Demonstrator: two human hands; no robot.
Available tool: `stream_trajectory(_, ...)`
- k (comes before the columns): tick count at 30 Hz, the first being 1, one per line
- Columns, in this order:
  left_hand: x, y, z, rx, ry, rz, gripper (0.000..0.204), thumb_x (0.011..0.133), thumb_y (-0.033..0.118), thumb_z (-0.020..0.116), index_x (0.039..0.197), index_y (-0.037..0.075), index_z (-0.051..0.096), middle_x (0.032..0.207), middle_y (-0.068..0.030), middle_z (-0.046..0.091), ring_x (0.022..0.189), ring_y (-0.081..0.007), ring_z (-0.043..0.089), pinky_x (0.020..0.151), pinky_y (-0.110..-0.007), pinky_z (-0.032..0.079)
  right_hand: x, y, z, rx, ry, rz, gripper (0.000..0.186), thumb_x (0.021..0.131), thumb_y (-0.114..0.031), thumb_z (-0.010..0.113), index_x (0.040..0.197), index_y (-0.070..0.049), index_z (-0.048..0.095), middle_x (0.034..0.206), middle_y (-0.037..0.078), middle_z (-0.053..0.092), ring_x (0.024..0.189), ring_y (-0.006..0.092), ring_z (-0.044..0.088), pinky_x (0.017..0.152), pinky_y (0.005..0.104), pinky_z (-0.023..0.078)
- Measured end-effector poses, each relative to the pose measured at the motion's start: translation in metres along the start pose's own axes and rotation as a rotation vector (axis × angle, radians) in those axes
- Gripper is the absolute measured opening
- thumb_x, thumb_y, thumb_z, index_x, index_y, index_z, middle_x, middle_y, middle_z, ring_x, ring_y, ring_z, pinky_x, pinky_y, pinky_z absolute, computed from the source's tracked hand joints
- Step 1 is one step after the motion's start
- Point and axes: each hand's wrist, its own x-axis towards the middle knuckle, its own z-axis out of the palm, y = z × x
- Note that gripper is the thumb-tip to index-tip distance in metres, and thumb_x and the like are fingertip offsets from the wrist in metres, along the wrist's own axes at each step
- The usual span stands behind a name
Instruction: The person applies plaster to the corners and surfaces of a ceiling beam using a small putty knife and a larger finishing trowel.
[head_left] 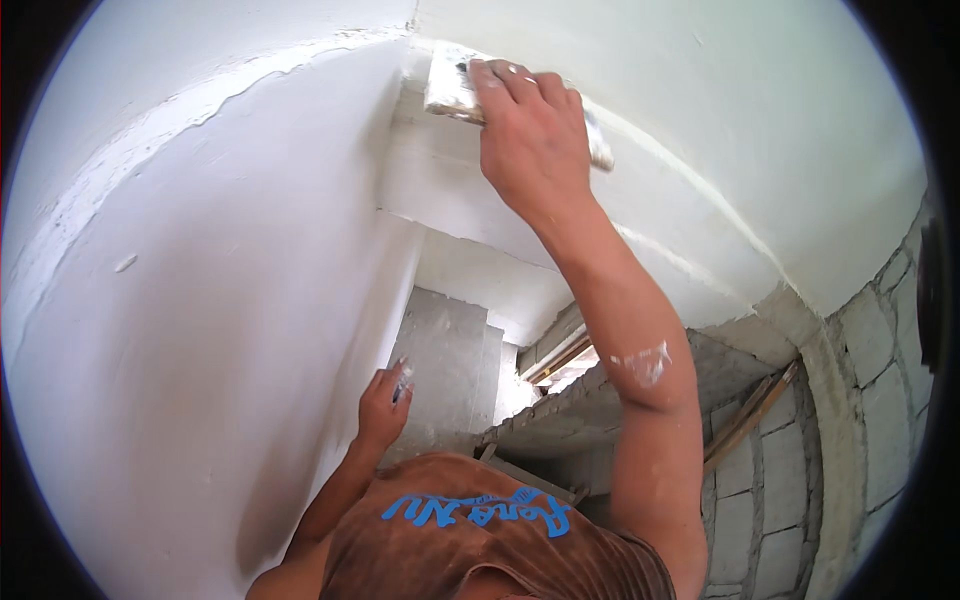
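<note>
Well, the right hand (535, 135) grips a white-smeared flat tool (448, 90) at the top centre of the frame, up by the pale plaster (760, 120). Lower, left of centre, the left hand (381, 412) curls around a small greyish object (403, 381), too unclear to name, near the white wall (190, 330).

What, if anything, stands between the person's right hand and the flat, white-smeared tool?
Nothing visible does: the right hand grips the flat tool directly, its bare fingers against it.
</note>
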Motion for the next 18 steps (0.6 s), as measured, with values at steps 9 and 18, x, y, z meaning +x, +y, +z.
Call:
stream_trajectory(9,-0.016,0.001,0.004,-0.045,-0.107,-0.044,0.044,0.087,0.009,0.067,0.129,0.001,0.059,0.094,-0.0175,0.061,0.081,-0.0325,0.061,0.073,-0.04,0.05,0.025,-0.002,0.053,-0.223,-0.024,-0.119,0.033,0.081,-0.007,0.058,0.112,-0.001,0.068,0.108,0.009,0.067,0.093,0.0234,0.058,0.077,0.0373,0.042)
stream_trajectory(18,-0.009,0.001,0.024,-0.053,-0.168,-0.047,0.046,0.088,0.01,0.066,0.133,0.004,0.056,0.096,-0.0156,0.06,0.081,-0.0333,0.061,0.072,-0.042,0.05,0.051,-0.006,0.041,-0.112,-0.387,-0.044,0.017,0.081,-0.009,0.059,0.092,-0.006,0.072,0.096,0.007,0.069,0.098,0.0258,0.058,0.078,0.0391,0.044)
